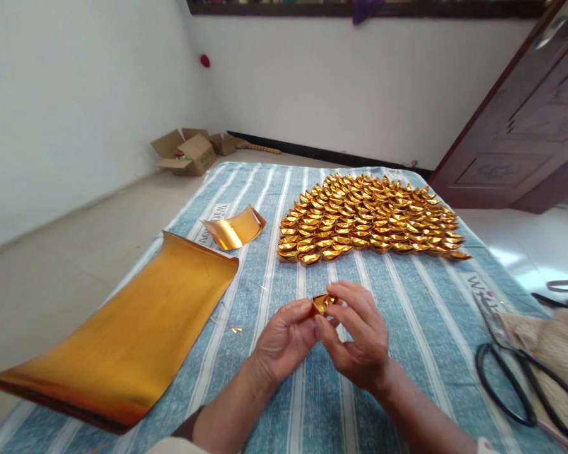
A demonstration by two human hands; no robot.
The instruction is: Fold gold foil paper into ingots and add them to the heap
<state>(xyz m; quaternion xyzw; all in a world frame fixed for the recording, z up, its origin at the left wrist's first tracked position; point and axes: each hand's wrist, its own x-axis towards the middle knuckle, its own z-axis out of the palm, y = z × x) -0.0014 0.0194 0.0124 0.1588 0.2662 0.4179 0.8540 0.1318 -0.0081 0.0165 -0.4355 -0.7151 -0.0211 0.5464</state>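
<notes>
Between my two hands, above the near middle of the table, is a small gold foil paper ingot (322, 304), partly hidden by fingers. My left hand (288, 334) is closed on its left side, thumb along the near edge. From the right, my right hand (357, 331) pinches it with thumb and fingertips. Beyond the hands, many finished-looking gold foil ingots (364, 221) stand in packed rows. To the left lies a large curling gold foil sheet (123, 321), with a smaller stack of cut gold foil (236, 228) behind it.
Black-handled scissors (506, 372) lie at the right edge beside a beige cloth (549, 353). Small gold scraps (236, 330) rest on the striped blue tablecloth (284, 403). Cardboard boxes (189, 151) stand on the floor behind, and a dark red door (515, 120) is at the right.
</notes>
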